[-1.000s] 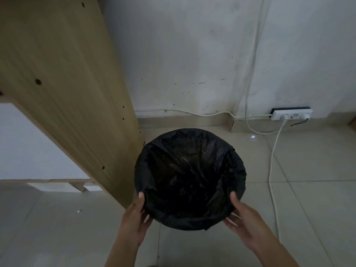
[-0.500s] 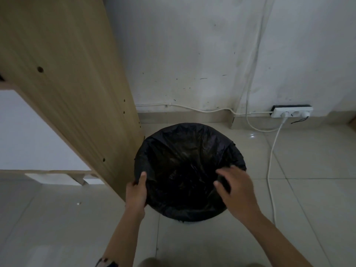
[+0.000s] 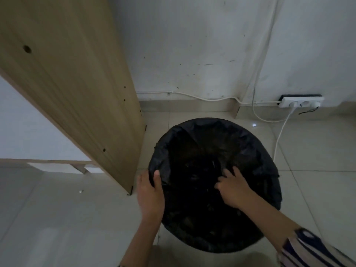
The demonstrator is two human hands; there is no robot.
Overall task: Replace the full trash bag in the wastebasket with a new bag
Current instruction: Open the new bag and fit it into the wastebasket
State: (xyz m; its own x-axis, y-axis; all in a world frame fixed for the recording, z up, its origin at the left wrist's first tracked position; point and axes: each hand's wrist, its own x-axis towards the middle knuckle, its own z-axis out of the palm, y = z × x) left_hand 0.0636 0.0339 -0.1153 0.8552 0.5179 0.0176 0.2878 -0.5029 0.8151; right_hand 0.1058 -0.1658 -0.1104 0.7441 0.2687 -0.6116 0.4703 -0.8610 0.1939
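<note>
A round wastebasket stands on the tiled floor, fully lined with a black trash bag (image 3: 240,151) folded over its rim. My left hand (image 3: 150,195) grips the near-left rim, thumb inside over the plastic. My right hand (image 3: 233,187) reaches down inside the opening, fingers spread and pressing on the dark plastic near the middle. The inside of the basket is very dark, so I cannot make out what lies at the bottom.
A tall wooden panel (image 3: 77,83) stands close to the basket's left. A white wall lies behind, with a power strip (image 3: 300,102) at its foot and white cables (image 3: 279,135) trailing over the floor to the right of the basket.
My right hand left the near-right rim and went into the basket. My left hand stayed on the rim. The view has come closer to the basket.
</note>
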